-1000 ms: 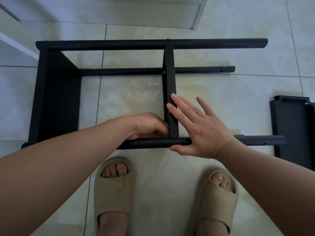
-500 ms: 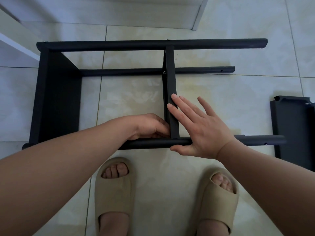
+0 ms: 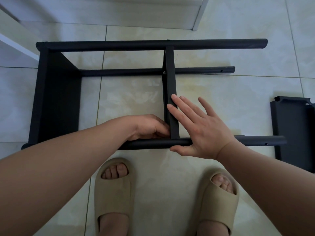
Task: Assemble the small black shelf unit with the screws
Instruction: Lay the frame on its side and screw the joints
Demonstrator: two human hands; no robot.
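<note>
While looking straight down at the pale tiled floor (image 3: 221, 99), finding the small black shelf unit (image 3: 56, 99) laid on its side in the middle of view, only part built. Made up so far of a solid end panel at the left, a narrow middle panel (image 3: 170, 79) and three round rails running left to right: far rail (image 3: 119, 46) at the top, back rail (image 3: 119, 72) lower down, near rail (image 3: 153, 143) closest to the feet. Small screw heads (image 3: 168, 39) showing along the top of the far rail, over each panel. Right-hand rail ends standing free, with a small hole near two of them. Left grip (image 3: 150, 126) tucked into the corner between middle panel and near rail, fingers curled with tips hidden against the black metal; cannot tell whether pinching anything there or merely clenched. Right grip (image 3: 202, 132) released and spread flat, straight fingers pressing on the right face and edge of the middle panel, palm lying across the near rail, thumb stretched along its near side. Off to the right, a loose black panel (image 3: 293, 130) lying on the floor near the free end of the near rail. Below the unit, two feet in beige slippers (image 3: 113, 196). Along the top edge, part of a white cabinet (image 3: 119, 14).
</note>
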